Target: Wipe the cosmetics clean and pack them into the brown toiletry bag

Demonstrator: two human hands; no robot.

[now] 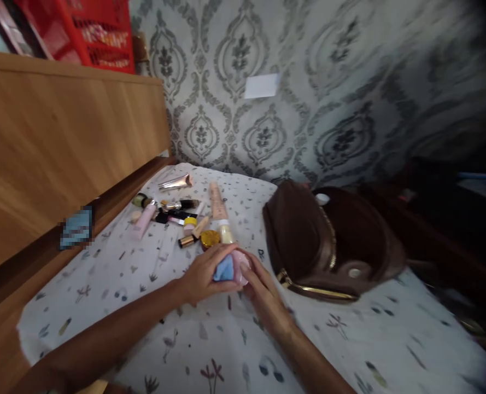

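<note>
Both hands meet low in the middle of the head view around a small pink round container (241, 264). My left hand (201, 276) is wrapped about its left side, with a soft blue piece, perhaps cloth (225, 269), between that hand and the container. On the right side, the fingers of my right hand (265, 287) close on the container's edge and face. Just beyond the hands lie a gold-lidded jar (210, 238) and a pale cream bottle (227, 234) with a white cap. A peach squeeze tube (217, 201) lies behind the bottle.
Several cosmetics, among them a pink tube (145, 220) and a shiny rose-gold tube (176, 182), lie scattered on the white patterned sheet (177, 350). An unzipped brown leather bag (296, 235) sits at right. A wooden cabinet (70, 131) bounds the left; a papered wall rises behind.
</note>
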